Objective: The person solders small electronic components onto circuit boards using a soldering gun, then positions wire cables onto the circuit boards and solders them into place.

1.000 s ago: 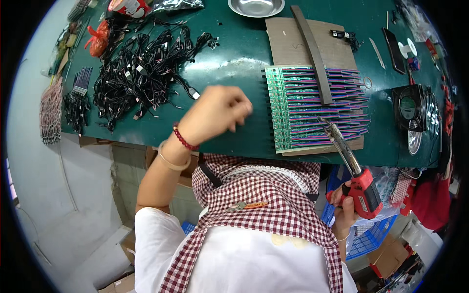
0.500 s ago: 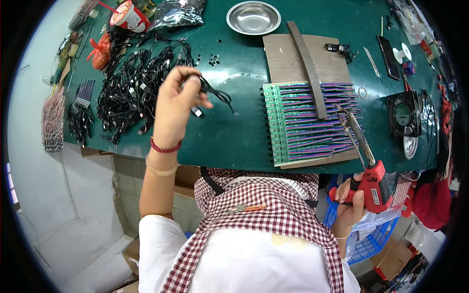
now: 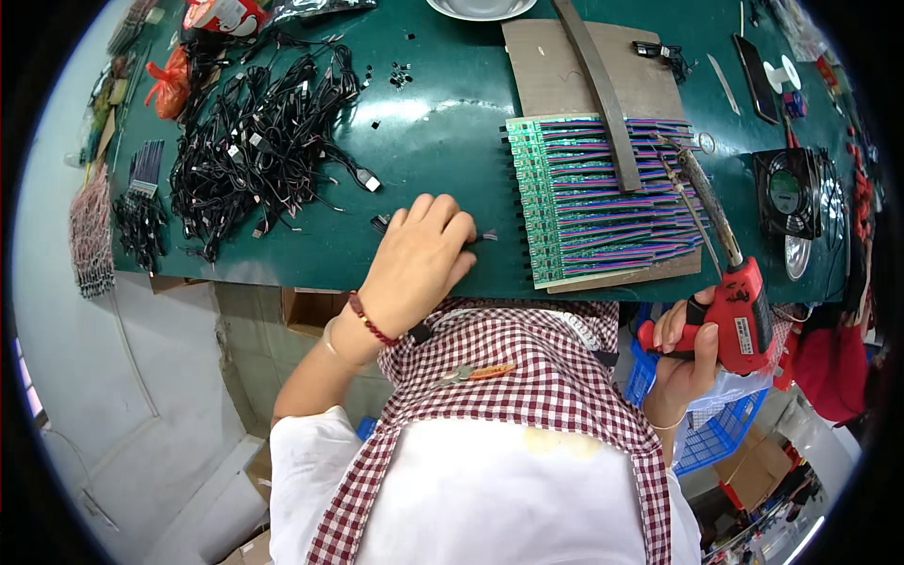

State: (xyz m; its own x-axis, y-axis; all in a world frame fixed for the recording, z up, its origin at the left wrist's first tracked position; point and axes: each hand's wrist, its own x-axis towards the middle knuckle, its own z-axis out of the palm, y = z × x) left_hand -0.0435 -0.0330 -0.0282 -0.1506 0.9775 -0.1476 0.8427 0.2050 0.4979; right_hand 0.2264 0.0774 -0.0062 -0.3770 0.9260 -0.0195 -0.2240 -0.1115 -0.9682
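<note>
My left hand (image 3: 424, 250) is closed around a black cable, low over the table's near edge. A stripped wire end (image 3: 487, 235) of that cable pokes out to the right of the fingers, and part of its coil (image 3: 379, 223) shows on the left; the palm hides the rest. My right hand (image 3: 686, 344) grips a red soldering gun (image 3: 744, 320) by its handle. Its hot tip rises over the right part of a row of green circuit boards (image 3: 541, 202) with coloured wires. A grey metal bar (image 3: 603, 104) lies across those wires.
A large heap of black USB cables (image 3: 254, 151) covers the left of the table. Cardboard (image 3: 537, 71) lies beneath the boards. A steel bowl (image 3: 482, 8) stands at the back. To the right are a small black fan (image 3: 783, 193), a phone (image 3: 755, 80) and a white spool (image 3: 780, 74).
My left hand has come from the cable heap toward me and to the right, bringing the black cable. The soldering gun stays in my right hand. The whole view has shifted slightly.
</note>
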